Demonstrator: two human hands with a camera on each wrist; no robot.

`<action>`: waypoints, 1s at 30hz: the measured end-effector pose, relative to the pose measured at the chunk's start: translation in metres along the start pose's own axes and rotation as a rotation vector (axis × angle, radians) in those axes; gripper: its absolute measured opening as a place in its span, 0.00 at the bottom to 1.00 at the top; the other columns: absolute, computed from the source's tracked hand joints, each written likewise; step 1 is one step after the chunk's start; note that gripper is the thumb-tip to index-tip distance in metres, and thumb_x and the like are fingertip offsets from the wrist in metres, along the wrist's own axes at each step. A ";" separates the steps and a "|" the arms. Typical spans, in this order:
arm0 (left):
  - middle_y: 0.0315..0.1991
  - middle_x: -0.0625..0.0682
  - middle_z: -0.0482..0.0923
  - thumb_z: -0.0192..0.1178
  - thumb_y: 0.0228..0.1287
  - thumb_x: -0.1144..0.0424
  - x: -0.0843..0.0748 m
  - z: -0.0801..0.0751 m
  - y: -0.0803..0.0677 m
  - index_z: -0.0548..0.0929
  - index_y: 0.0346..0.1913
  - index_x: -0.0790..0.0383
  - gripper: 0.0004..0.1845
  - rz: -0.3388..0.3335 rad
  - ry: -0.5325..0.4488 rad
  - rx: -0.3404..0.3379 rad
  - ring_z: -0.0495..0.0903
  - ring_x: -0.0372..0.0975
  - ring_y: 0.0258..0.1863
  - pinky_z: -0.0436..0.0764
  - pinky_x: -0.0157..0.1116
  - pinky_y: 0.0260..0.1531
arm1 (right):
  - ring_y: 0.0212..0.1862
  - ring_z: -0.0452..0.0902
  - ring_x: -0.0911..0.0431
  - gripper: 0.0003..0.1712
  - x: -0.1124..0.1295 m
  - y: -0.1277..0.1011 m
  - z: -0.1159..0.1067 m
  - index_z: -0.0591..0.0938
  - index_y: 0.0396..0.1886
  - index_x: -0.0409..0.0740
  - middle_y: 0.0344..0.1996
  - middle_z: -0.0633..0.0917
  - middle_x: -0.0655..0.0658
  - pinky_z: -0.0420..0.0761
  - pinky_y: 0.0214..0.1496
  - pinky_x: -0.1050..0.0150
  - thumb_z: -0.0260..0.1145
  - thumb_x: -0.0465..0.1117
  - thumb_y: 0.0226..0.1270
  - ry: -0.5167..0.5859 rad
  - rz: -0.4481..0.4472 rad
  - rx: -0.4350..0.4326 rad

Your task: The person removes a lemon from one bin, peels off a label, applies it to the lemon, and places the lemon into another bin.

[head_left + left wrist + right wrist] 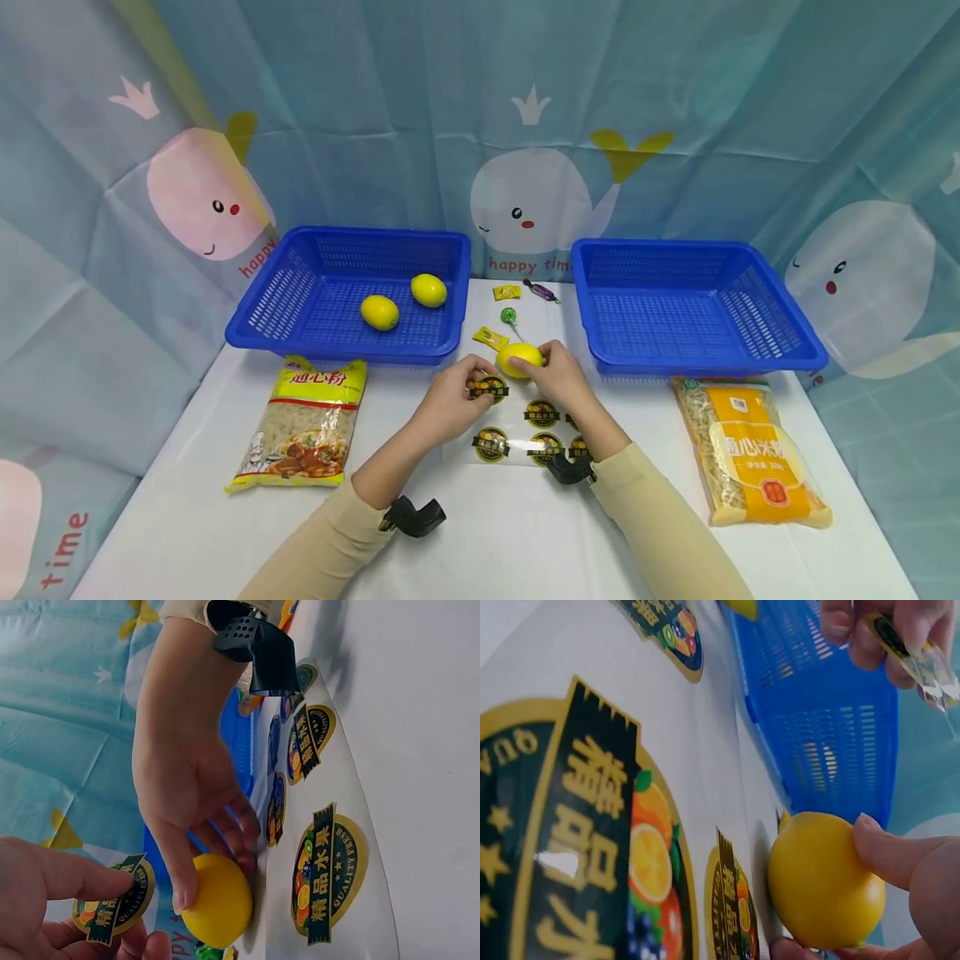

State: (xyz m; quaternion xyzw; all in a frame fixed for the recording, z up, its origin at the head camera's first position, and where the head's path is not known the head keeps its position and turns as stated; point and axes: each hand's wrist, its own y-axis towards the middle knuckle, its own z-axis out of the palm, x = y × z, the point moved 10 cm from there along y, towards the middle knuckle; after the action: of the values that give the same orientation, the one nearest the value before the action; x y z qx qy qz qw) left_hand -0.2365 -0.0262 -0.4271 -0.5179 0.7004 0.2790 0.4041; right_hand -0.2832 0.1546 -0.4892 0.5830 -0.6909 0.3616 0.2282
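Right hand curled round a yellow lemon, thumb and fingertips pressed to its skin, holding it down on the white table at the far edge of a clear sticker sheet. Left hand pinching one round fruit sticker between thumb and forefinger — label face up, just beside the lemon and short of touching it as far as can be told. Both sets of fingers clamped, none spread.

Under and behind the right-hand fingers: sticker sheet with more round labels in rows. Beyond the fingertips of both hands: small wrapped sweets and a green lollipop between two blue baskets. Left basket beyond the left hand — two more lemons inside, apart from each other. Right basket beyond the right hand. Outward of the left hand: macaroni bag lying flat. Outward of the right hand: second pasta bag, orange label.
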 end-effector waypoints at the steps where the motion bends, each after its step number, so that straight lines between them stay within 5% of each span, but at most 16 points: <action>1: 0.38 0.49 0.79 0.66 0.60 0.70 0.000 0.001 0.001 0.81 0.48 0.57 0.14 0.002 -0.001 0.003 0.73 0.40 0.37 0.73 0.37 0.39 | 0.44 0.77 0.49 0.42 0.001 0.000 0.000 0.72 0.59 0.36 0.47 0.81 0.38 0.77 0.48 0.56 0.69 0.66 0.63 0.009 -0.006 -0.001; 7: 0.37 0.49 0.82 0.67 0.64 0.67 0.001 0.001 0.001 0.83 0.44 0.58 0.07 -0.008 -0.020 0.011 0.76 0.40 0.35 0.76 0.37 0.37 | 0.47 0.84 0.45 0.39 0.006 -0.005 0.001 0.71 0.64 0.40 0.56 0.81 0.34 0.87 0.42 0.59 0.75 0.55 0.62 0.170 -0.043 0.025; 11: 0.37 0.48 0.83 0.67 0.65 0.66 0.002 -0.001 0.002 0.84 0.41 0.57 0.04 -0.003 -0.038 -0.008 0.77 0.40 0.36 0.78 0.36 0.38 | 0.59 0.78 0.42 0.36 0.011 -0.014 0.004 0.73 0.68 0.45 0.62 0.76 0.36 0.87 0.48 0.58 0.74 0.49 0.63 0.337 -0.090 0.101; 17: 0.38 0.49 0.85 0.68 0.65 0.66 0.002 0.001 0.004 0.84 0.41 0.59 0.04 0.004 -0.119 -0.005 0.78 0.39 0.37 0.79 0.35 0.38 | 0.61 0.77 0.45 0.35 0.016 -0.030 0.006 0.70 0.70 0.43 0.64 0.75 0.38 0.84 0.55 0.58 0.71 0.44 0.67 0.496 -0.129 0.220; 30: 0.36 0.49 0.83 0.68 0.66 0.62 0.001 0.004 0.007 0.84 0.41 0.58 0.05 -0.022 -0.185 -0.008 0.76 0.41 0.34 0.77 0.35 0.32 | 0.71 0.69 0.43 0.35 0.029 -0.051 0.001 0.69 0.75 0.48 0.69 0.73 0.39 0.77 0.67 0.51 0.68 0.47 0.71 0.463 -0.256 0.307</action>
State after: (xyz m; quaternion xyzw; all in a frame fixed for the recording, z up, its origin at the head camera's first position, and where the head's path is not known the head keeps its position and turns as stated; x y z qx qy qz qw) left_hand -0.2423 -0.0217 -0.4301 -0.4992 0.6533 0.3239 0.4680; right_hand -0.2394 0.1325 -0.4566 0.5949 -0.4787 0.5536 0.3325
